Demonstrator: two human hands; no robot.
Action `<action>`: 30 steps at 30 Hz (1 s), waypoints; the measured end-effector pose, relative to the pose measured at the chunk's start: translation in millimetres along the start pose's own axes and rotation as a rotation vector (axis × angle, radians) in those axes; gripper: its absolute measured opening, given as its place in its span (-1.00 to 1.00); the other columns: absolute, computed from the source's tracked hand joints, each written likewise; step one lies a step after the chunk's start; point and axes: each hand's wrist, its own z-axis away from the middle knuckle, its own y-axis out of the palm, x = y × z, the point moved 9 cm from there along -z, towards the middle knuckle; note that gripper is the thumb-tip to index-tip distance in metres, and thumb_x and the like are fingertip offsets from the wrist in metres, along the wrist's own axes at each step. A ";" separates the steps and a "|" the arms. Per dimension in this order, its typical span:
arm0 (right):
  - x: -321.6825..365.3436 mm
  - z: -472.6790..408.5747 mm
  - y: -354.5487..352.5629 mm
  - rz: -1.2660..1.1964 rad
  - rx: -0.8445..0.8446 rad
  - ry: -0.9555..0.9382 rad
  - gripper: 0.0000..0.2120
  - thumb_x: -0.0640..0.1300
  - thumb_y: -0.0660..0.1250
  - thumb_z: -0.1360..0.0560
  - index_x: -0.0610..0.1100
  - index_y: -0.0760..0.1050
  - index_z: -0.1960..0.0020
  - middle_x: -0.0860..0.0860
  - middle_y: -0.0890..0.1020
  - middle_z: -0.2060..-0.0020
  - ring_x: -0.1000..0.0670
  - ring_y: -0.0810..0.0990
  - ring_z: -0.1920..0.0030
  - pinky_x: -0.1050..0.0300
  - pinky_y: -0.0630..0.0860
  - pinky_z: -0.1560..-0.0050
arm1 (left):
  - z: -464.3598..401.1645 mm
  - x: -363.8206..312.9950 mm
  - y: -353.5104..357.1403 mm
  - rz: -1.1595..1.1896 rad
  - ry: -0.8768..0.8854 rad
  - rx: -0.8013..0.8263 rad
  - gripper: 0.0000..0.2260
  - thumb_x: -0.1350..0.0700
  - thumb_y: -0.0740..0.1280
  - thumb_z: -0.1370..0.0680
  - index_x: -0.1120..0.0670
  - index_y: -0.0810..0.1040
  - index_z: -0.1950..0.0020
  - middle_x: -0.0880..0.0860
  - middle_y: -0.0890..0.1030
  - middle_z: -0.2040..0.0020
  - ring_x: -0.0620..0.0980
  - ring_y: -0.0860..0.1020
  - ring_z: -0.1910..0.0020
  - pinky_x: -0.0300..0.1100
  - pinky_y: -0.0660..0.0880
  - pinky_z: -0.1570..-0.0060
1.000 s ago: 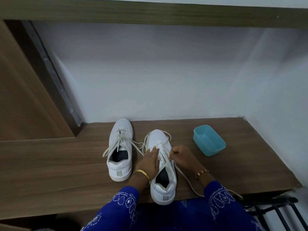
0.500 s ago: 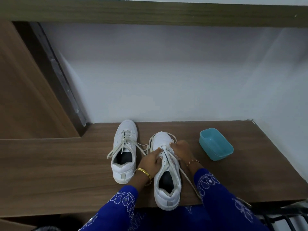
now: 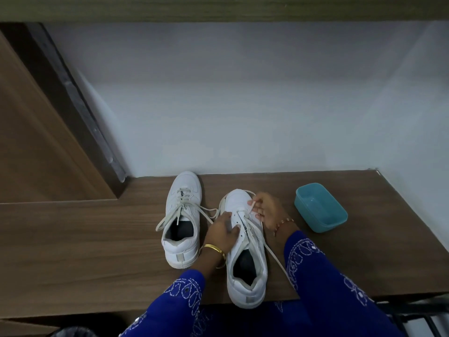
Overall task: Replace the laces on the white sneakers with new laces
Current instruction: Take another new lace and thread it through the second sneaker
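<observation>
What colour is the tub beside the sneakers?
Teal; the tub shows clearly in the head view, on the wooden surface.

Two white sneakers (image 3: pixel 245 254) with off-white laces (image 3: pixel 181 212), teal tub (image 3: pixel 320 210) at right, brown woodgrain shelf (image 3: pixel 85 239), blue sleeves (image 3: pixel 323 283) with white stitched loops, gold bangle (image 3: pixel 215 249), pale wall (image 3: pixel 243 105)

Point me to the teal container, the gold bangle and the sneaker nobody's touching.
teal container (image 3: pixel 339 222): head view, on its near right wall.
gold bangle (image 3: pixel 213 248): head view, on the band at the left wrist.
untouched sneaker (image 3: pixel 185 184): head view, on its toe cap.
</observation>
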 end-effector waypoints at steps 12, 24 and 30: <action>152.2 78.0 54.2 0.140 0.244 -0.520 -0.84 -0.18 0.21 -0.57 -0.17 0.57 0.03 -0.06 0.46 0.41 0.06 0.37 0.45 0.23 0.42 0.38 | -18.0 -47.5 -47.0 0.096 0.136 -0.159 -0.45 0.24 0.29 -0.52 0.19 0.16 -0.46 0.15 0.36 -0.39 0.10 0.33 -0.39 -0.35 0.22 -0.21; 202.4 138.6 73.5 0.306 0.325 -0.767 -0.81 -0.22 0.19 -0.58 -0.18 0.54 0.14 -0.03 0.49 0.44 0.07 0.43 0.47 0.24 0.47 0.35 | -36.2 -127.3 -92.4 0.217 0.400 -0.169 -0.80 0.23 0.19 -0.59 0.13 0.61 0.10 0.08 0.63 -0.01 0.07 0.54 -0.13 -0.15 0.39 -0.15; 215.0 128.2 36.9 0.246 0.076 -0.859 -0.84 -0.25 0.21 -0.56 -0.27 0.54 0.09 -0.06 0.59 0.28 0.06 0.55 0.27 0.26 0.53 0.18 | -23.5 -78.9 -83.4 0.393 0.170 -0.062 -0.70 0.19 0.11 -0.63 0.08 0.48 0.26 0.03 0.56 0.30 -0.13 0.55 0.32 -0.35 0.49 0.25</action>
